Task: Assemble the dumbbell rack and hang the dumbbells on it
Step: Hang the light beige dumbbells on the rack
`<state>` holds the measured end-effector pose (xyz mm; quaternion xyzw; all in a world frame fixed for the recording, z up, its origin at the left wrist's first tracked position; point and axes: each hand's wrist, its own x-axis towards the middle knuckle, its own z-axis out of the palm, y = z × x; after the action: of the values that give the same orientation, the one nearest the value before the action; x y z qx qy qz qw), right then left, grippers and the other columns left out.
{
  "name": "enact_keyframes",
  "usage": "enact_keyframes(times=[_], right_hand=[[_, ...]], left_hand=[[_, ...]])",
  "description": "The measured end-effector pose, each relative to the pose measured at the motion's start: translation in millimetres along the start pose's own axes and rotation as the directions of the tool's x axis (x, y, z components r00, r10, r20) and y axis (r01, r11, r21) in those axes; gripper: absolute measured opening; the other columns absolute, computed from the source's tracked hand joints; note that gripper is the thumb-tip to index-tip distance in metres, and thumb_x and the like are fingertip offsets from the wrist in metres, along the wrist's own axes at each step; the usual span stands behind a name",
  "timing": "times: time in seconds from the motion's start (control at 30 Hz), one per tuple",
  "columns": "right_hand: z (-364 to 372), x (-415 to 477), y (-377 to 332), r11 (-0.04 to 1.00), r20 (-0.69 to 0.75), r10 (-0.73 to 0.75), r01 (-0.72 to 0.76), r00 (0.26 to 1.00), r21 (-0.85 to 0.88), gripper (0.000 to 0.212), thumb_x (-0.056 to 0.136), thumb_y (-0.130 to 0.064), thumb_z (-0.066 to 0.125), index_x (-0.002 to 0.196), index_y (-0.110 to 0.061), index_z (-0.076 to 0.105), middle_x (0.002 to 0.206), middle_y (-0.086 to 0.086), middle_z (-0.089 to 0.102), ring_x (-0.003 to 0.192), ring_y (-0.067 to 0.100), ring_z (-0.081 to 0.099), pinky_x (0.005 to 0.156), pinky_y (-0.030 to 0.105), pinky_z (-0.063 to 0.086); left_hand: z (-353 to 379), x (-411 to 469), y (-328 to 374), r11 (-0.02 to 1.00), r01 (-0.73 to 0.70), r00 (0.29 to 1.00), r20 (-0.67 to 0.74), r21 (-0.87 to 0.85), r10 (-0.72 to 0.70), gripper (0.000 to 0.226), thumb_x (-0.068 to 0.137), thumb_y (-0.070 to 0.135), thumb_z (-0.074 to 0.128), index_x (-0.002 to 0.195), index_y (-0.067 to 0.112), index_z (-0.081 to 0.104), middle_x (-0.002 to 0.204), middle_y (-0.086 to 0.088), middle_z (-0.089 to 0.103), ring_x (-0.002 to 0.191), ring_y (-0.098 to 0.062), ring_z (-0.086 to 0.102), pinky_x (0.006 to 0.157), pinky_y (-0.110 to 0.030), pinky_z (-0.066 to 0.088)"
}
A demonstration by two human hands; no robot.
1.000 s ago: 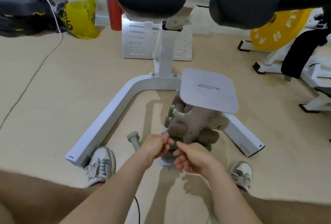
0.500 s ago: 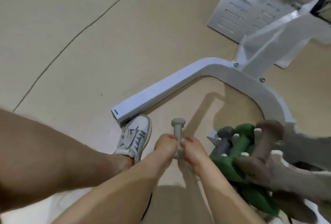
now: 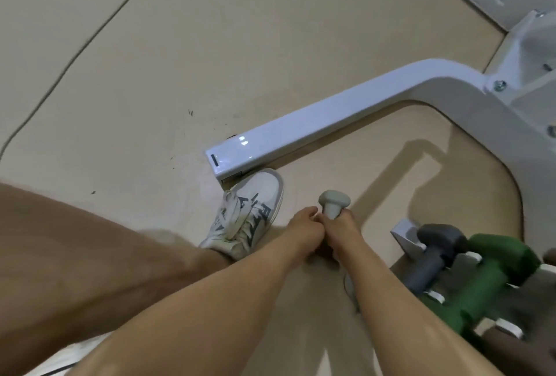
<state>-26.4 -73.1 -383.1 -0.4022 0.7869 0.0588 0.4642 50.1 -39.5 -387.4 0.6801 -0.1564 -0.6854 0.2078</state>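
Observation:
A light grey dumbbell (image 3: 333, 203) lies on the beige floor with its far head showing. My right hand (image 3: 341, 227) is wrapped around its handle, and my left hand (image 3: 304, 226) presses against it from the left, fingers curled at the handle. At the lower right stands the white dumbbell rack (image 3: 406, 236), only partly in view, carrying a dark grey dumbbell (image 3: 433, 252) and a green dumbbell (image 3: 487, 276). The near end of the light grey dumbbell is hidden under my hands.
A white gym machine base (image 3: 316, 123) curves across the floor just beyond my hands. My left shoe (image 3: 249, 213) rests against its end cap. A thin cable (image 3: 75, 53) runs over the floor at the far left.
The view swung down and left, away from the rack. Both hands left the rack and closed around the light grey dumbbell on the floor.

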Motion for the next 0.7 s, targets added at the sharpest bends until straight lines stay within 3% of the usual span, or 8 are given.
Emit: enact_keyframes(times=[0.1,0.17,0.23,0.33,0.4,0.47,0.6,0.7], right_hand=[[2,-19,-7,1.0,0.044,-0.004,0.003,0.999,0.023,0.026,0.093,-0.028,0.058,0.106,-0.006,0.059,0.092,0.012,0.064,0.085,0.03,0.064,0.072,0.034,0.053],[-3,-36,-13,0.975,0.122,0.005,-0.032,0.992,0.22,0.012,0.094,-0.016,0.055,0.087,-0.006,0.059,0.078,0.01,0.061,0.07,0.024,0.06,0.058,0.025,0.05],[-9,-49,-17,0.871,0.23,0.017,-0.127,0.973,0.474,0.019,0.093,-0.013,0.057,0.076,-0.007,0.062,0.067,0.009,0.064,0.06,0.021,0.062,0.056,0.024,0.051],[-37,-92,-18,0.631,0.343,-0.042,-0.241,0.939,0.737,0.029,0.098,-0.024,0.049,0.077,-0.01,0.062,0.053,0.005,0.066,0.042,0.016,0.063,0.049,0.023,0.051],[-51,-117,-19,0.488,0.393,-0.106,-0.296,0.914,0.821,0.027,0.097,-0.029,0.048,0.084,-0.01,0.062,0.051,0.005,0.066,0.037,0.015,0.063,0.041,0.018,0.05],[-68,-152,-13,0.408,0.388,-0.177,-0.291,0.905,0.865,0.025,0.096,-0.032,0.05,0.087,-0.012,0.063,0.053,0.006,0.065,0.038,0.015,0.062,0.042,0.019,0.05],[-97,-208,5,0.387,0.371,-0.325,-0.235,0.87,0.892,0.022,0.097,-0.032,0.053,0.093,-0.012,0.061,0.058,0.006,0.063,0.039,0.014,0.06,0.039,0.02,0.049],[-118,-246,16,0.487,0.291,-0.39,-0.073,0.874,0.87,0.024,0.1,-0.028,0.049,0.107,-0.007,0.058,0.055,0.005,0.066,0.038,0.013,0.057,0.038,0.019,0.047]], left_hand=[[-11,-2,3,0.987,0.061,0.997,-0.029,-0.15,-0.066,0.022,0.092,0.008,0.049,0.104,0.006,0.068,0.094,-0.014,0.063,0.085,-0.024,0.06,0.076,-0.034,0.051],[-18,-10,10,0.978,0.033,0.998,-0.037,-0.204,-0.042,0.016,0.087,0.009,0.049,0.075,0.01,0.059,0.073,-0.009,0.056,0.064,-0.022,0.053,0.065,-0.033,0.049],[-26,-25,25,0.961,0.01,0.998,-0.061,-0.275,-0.028,0.023,0.082,0.008,0.05,0.06,0.013,0.049,0.057,-0.005,0.045,0.051,-0.019,0.04,0.052,-0.028,0.035],[-30,-73,54,0.946,-0.087,0.996,-0.03,-0.312,0.082,0.021,0.084,0.005,0.052,0.064,0.01,0.05,0.057,-0.005,0.041,0.044,-0.015,0.035,0.045,-0.025,0.029],[-29,-96,70,0.937,-0.197,0.98,-0.053,-0.289,0.19,0.002,0.087,0.008,0.055,0.09,0.008,0.055,0.069,-0.006,0.049,0.048,-0.014,0.042,0.043,-0.023,0.034],[-23,-129,79,0.937,-0.28,0.96,-0.074,-0.21,0.27,0.021,0.089,0.015,0.059,0.11,0.014,0.053,0.082,-0.005,0.057,0.057,-0.016,0.051,0.049,-0.024,0.042],[-15,-178,89,0.88,-0.44,0.896,0.02,0.179,0.444,0.022,0.08,0.04,0.062,0.082,0.018,0.06,0.067,0.002,0.06,0.055,-0.013,0.054,0.053,-0.02,0.042],[-16,-212,96,0.771,-0.511,0.852,0.107,0.38,0.513,0.031,0.075,0.047,0.06,0.084,0.018,0.064,0.066,0.003,0.061,0.06,-0.014,0.054,0.056,-0.025,0.041]])
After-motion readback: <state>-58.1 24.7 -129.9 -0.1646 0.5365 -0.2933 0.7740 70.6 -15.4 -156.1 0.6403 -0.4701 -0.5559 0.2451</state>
